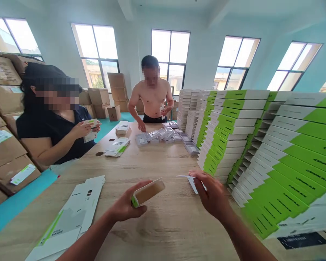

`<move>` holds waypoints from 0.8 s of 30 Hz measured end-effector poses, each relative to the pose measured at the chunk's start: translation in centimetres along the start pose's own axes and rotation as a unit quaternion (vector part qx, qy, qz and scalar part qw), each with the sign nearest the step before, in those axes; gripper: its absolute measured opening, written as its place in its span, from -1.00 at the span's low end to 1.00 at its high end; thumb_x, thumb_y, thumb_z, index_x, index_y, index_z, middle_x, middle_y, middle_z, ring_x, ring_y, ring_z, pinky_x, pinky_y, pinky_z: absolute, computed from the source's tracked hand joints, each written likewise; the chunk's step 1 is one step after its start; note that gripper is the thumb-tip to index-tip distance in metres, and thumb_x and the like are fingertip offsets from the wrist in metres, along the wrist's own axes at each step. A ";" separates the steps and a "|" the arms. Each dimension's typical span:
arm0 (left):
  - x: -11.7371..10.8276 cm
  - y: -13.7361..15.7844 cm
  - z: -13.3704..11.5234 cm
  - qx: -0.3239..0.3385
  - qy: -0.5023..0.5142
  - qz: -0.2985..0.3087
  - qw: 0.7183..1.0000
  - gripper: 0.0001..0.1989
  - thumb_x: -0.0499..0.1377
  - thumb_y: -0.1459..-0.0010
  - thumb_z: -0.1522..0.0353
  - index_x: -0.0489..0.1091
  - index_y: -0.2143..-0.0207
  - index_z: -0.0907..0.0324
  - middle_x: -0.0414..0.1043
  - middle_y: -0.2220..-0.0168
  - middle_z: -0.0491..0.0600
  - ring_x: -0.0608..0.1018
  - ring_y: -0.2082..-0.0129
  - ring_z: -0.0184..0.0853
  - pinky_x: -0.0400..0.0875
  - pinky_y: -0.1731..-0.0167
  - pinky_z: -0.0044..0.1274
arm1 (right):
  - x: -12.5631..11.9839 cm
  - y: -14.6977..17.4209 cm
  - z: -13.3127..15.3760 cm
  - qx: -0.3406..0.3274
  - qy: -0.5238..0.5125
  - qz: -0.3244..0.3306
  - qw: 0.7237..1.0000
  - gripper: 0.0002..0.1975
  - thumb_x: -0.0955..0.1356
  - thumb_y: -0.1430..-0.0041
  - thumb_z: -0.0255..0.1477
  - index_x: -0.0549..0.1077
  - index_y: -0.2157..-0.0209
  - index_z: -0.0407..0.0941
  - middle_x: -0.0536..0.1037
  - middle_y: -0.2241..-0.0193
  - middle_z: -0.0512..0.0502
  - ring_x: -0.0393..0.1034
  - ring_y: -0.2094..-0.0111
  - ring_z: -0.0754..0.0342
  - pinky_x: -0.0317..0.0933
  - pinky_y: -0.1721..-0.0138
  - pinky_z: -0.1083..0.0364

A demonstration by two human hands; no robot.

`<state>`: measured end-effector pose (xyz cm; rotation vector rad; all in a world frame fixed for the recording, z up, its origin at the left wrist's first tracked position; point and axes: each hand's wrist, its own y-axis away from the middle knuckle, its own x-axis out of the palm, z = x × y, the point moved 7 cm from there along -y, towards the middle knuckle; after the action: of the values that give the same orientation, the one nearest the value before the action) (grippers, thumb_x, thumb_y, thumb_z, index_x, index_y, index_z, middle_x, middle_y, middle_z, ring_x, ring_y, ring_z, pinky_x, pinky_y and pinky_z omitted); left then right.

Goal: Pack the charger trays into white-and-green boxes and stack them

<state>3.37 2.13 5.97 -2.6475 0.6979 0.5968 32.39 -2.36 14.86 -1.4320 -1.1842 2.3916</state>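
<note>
My left hand [125, 203] is wrapped round a small white and green carton [150, 193]. The carton is tilted, and its open end shows a brown cardboard inside. To the right, my right hand [210, 192] pinches a thin white slip of paper [182, 176] between thumb and fingers, a little above the table. Beneath those fingers lie printed white leaflets [193, 186], partly hidden by the hand. At the left front, flat unfolded cartons [83, 203] in white, grey and green rest in a pile.
Tall stacks of white and green boxes [296, 156] line the table's [152, 235] right side. Clear plastic trays [163, 135] lie heaped at the far end. A co-worker [54, 123] at left holds a carton; another person [152, 94] stands behind the trays. Brown shipping boxes [8, 145] stand at left.
</note>
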 end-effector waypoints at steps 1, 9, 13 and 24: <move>0.1 -0.2 -0.4 0.023 0.016 0.007 1.000 -0.25 0.37 0.03 0.29 0.32 -0.25 0.12 0.43 -0.24 0.12 0.48 -0.20 0.02 0.39 -0.18 -0.25 | -1.1 -0.1 3.2 -0.092 -0.051 -0.042 0.994 -0.74 0.22 -0.42 -0.54 0.41 -0.05 -0.08 0.64 0.03 -0.20 0.50 -0.08 -0.02 0.33 -0.11 -0.05; -0.2 -0.9 -1.4 0.092 0.021 -0.022 0.995 -0.29 0.32 0.00 0.41 0.33 -0.25 0.09 0.47 -0.22 0.09 0.52 -0.20 -0.04 0.40 -0.22 -0.27 | 1.7 -2.4 12.3 -0.249 0.003 -0.017 0.968 -0.76 0.33 -0.40 -0.50 0.47 -0.06 -0.15 0.63 0.11 -0.18 0.46 -0.03 -0.10 0.33 -0.04 -0.06; -0.7 -0.5 0.7 0.079 0.046 -0.092 0.992 -0.34 0.28 -0.10 0.37 0.30 -0.27 0.06 0.48 -0.22 0.07 0.53 -0.18 -0.05 0.44 -0.19 -0.28 | 4.3 -4.6 8.8 -0.159 -0.098 -0.066 0.980 -0.73 0.30 -0.43 -0.40 0.43 -0.11 -0.09 0.56 0.09 -0.21 0.42 -0.05 -0.09 0.37 -0.04 -0.06; -1.1 -1.0 5.0 0.252 -0.042 -0.273 0.927 -0.54 0.01 -0.46 0.23 0.18 -0.35 -0.04 0.49 -0.17 0.16 0.55 -0.18 -0.15 0.49 -0.15 -0.37 | 36.7 -22.1 -2.9 0.070 -0.006 0.279 0.958 -0.46 0.39 -0.29 -0.49 0.33 -0.29 -0.18 0.29 -0.36 -0.33 0.14 -0.38 -0.20 0.08 -0.36 -0.18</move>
<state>1.47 5.47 2.44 -2.1650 0.0488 0.3091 8.41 31.22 3.22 -1.9035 -0.6450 2.7585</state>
